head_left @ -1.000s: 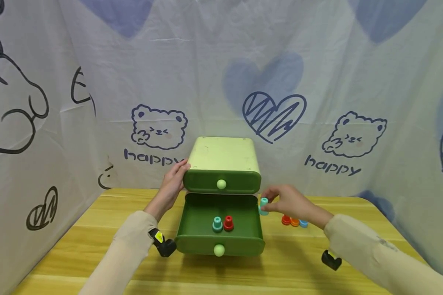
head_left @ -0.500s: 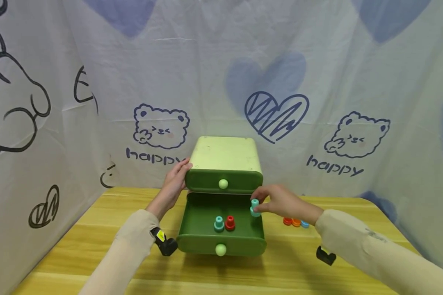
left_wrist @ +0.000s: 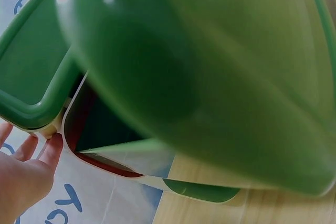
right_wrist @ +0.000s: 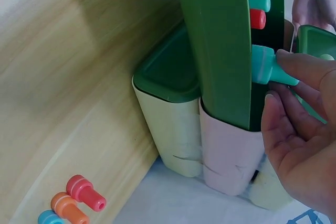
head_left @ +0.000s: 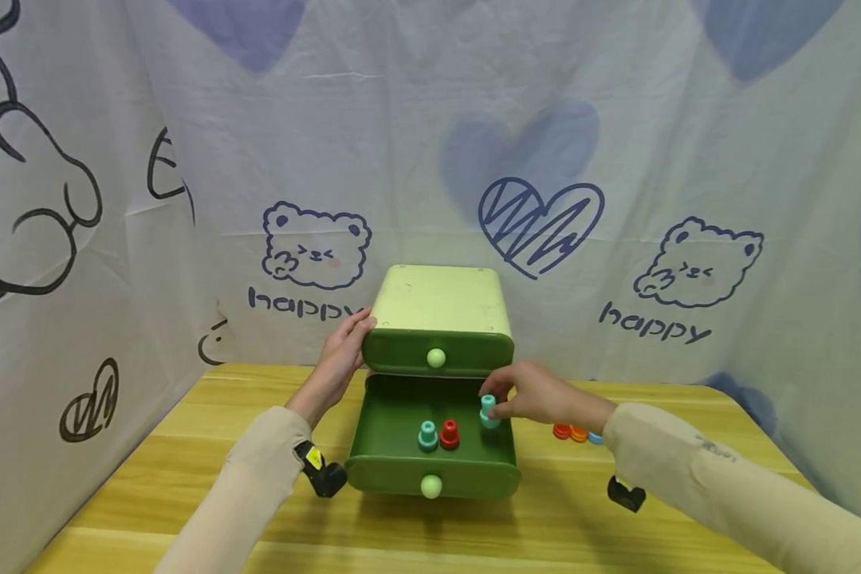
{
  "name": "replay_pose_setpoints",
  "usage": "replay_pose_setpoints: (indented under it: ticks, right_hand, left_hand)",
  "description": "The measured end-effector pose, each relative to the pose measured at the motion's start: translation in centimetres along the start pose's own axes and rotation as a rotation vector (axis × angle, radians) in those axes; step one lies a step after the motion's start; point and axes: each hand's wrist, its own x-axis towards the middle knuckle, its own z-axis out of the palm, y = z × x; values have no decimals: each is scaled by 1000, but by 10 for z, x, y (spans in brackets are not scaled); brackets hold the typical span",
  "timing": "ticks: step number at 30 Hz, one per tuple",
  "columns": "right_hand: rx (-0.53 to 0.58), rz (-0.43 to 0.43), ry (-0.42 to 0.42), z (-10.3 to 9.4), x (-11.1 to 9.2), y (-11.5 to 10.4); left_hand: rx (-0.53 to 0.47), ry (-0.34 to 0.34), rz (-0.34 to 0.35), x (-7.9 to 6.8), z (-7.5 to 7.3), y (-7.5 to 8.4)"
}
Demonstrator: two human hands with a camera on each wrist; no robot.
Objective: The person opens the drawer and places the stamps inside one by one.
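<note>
A small cabinet (head_left: 441,299) stands on the table with its green middle drawer (head_left: 473,478) pulled out. My left hand (head_left: 333,359) rests against the cabinet's upper left side, fingertips at the edge of the top section in the left wrist view. Inside the drawer stand a turquoise peg (head_left: 427,437) and a red peg (head_left: 449,435), side by side. With thumb and fingers my right hand (head_left: 541,395) pinches another turquoise peg (head_left: 489,412), wide end down, at the drawer's right side. The right wrist view shows this held turquoise peg (right_wrist: 264,65) partly behind the drawer wall.
A red peg (right_wrist: 85,192), an orange peg (right_wrist: 69,207) and a blue peg (right_wrist: 50,217) are on the wooden table (head_left: 588,510), right of the cabinet. The top drawer (head_left: 402,352) is pushed in. A printed cloth (head_left: 430,159) hangs behind.
My right hand has carried the turquoise peg left from outside the drawer's right edge to over its inside, and lower. My left hand stays against the cabinet.
</note>
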Motion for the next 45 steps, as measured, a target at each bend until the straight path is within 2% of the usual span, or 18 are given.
replay_pose_setpoints:
  ticks: [5,16,29,45]
  right_hand:
    - [-28,-34,-34,2,1,0]
    - [-15,-61,-98,10,9,-3]
    - [-23,-46,-149,18,22,-5]
    - [16,-47,-162,24,26,-4]
  left_hand:
    - [7,-4,-6,0,1,0]
    - [-5,0,-5,0,1,1]
    - [-8,-4,-3,0,0,0]
    - [-7,1,-1,-1,1,0]
